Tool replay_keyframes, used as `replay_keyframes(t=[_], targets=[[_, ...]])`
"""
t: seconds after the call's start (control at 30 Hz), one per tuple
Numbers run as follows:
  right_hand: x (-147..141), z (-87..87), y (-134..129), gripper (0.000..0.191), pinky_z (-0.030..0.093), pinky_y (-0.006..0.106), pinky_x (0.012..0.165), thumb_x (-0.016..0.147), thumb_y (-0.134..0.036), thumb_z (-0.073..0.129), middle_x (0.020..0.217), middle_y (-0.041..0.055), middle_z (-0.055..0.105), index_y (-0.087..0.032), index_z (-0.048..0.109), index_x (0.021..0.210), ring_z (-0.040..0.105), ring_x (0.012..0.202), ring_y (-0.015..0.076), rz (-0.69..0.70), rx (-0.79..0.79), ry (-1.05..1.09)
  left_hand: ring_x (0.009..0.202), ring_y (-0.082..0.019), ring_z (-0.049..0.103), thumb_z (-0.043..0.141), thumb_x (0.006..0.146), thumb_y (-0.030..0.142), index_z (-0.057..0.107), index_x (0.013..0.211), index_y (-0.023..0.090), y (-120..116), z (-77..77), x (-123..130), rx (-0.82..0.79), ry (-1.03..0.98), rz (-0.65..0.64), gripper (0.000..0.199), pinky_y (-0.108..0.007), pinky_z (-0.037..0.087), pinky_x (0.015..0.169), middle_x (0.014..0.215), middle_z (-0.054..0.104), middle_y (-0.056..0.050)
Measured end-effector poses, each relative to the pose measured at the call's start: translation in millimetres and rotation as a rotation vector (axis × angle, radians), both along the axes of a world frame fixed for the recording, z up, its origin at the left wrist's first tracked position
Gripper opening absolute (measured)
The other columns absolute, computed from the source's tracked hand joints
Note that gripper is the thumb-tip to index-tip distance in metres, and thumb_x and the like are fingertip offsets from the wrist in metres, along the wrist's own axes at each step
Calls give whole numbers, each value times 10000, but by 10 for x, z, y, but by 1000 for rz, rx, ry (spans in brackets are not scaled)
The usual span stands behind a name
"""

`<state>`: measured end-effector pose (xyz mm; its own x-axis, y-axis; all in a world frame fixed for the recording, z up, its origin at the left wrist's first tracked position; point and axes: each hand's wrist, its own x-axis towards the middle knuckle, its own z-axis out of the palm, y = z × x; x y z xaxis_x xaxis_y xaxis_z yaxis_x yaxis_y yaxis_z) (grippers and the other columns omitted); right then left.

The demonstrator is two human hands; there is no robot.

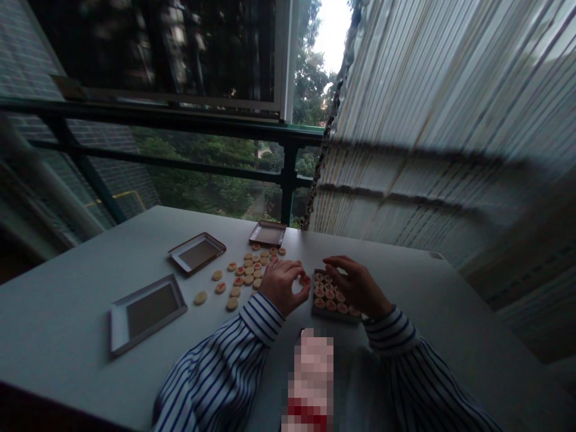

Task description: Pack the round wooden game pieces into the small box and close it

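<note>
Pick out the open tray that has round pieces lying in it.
The tray beneath the right hand: rows of round pieces fill it, while the other three trays hold none.

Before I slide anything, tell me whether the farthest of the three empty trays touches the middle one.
Apart. The head view shows bare white tabletop between the farthest tray and the middle tray.

Dim, window-lit from behind; blurred edges
</note>
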<state>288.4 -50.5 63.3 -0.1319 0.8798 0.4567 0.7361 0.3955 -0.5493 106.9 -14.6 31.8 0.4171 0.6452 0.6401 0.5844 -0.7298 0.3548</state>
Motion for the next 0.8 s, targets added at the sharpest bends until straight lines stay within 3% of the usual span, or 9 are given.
replay_keyframes(t=[0.2, 0.43, 0.8], targets=[[114, -19, 2, 229, 470, 274, 724, 818, -273, 447, 906, 71, 624, -173, 605, 951, 581, 827, 161, -15, -12, -10, 880, -209, 566, 592, 653, 269, 585, 797, 202, 40, 7, 163, -36, -20, -17, 159, -449, 306, 934, 889, 638, -41], [159, -5, -10, 198, 452, 250, 668, 813, -280, 457, 793, 47, 649, -166, 617, 838, 589, 727, 144, 0, -100, -35, 920, -217, 555, 569, 676, 253, 574, 815, 193, 32, -153, 262, -74, -52, -25, 151, -431, 319, 915, 888, 641, -51], [89, -121, 11, 236, 422, 226, 618, 790, -364, 501, 749, 30, 649, -166, 622, 833, 574, 676, 120, 95, -241, 6, 753, -173, 601, 555, 703, 228, 581, 781, 187, -26, -260, 279, -58, -94, -70, 92, -414, 312, 932, 743, 659, -12]])
